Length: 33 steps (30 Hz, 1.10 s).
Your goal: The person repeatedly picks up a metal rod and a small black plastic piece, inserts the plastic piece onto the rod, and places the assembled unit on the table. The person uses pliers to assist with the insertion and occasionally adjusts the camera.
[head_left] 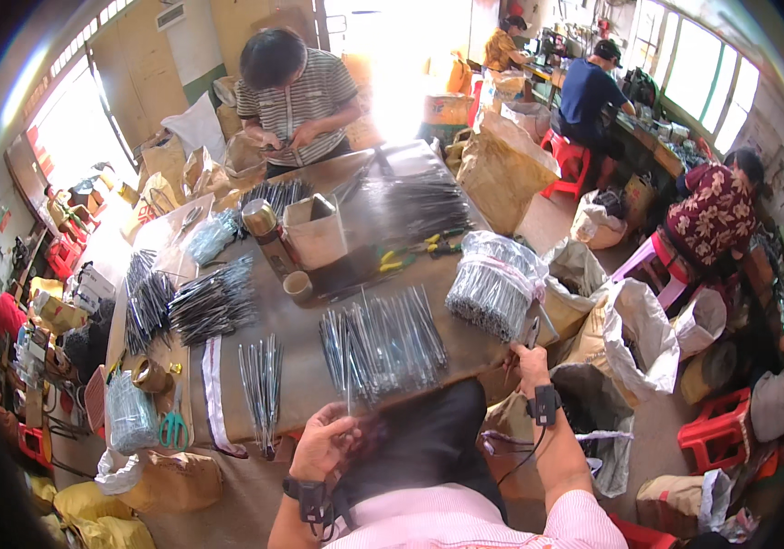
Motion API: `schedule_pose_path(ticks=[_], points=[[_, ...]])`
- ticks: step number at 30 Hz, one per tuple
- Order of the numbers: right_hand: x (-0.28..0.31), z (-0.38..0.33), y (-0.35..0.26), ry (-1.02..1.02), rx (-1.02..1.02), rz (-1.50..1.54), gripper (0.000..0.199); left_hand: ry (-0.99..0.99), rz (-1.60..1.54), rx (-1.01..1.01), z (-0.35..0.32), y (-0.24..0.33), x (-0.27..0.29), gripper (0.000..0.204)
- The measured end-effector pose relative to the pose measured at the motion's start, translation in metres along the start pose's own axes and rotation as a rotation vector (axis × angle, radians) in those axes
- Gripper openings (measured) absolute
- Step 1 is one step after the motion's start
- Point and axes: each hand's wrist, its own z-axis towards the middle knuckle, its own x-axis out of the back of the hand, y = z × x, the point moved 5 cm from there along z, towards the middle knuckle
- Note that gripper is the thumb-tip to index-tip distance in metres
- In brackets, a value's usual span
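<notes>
I pinch a thin metal rod (pixel 348 389) upright in my left hand (pixel 323 442), just over the near edge of the surface (pixel 305 352). My right hand (pixel 529 359) grips a dark tool (pixel 533 331) beside the wrapped rod bundle (pixel 494 282). Loose rods (pixel 383 340) lie fanned between both hands.
</notes>
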Motion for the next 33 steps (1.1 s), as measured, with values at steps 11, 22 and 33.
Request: schedule_pose_path(ticks=[11,22,33], points=[[0.013,-0.004,-0.005,0.111,0.072,-0.045,0.017,-0.068,0.045,-0.013,0.0,-0.004,-0.003,0.027],[0.006,-0.031,-0.009,-0.374,-0.302,0.705,0.022,-0.023,0.033,0.019,-0.002,-0.007,0.007,0.027],[0.014,0.003,0.006,-0.217,-0.186,0.525,0.009,-0.075,0.068,0.043,-0.003,-0.016,-0.008,0.027]])
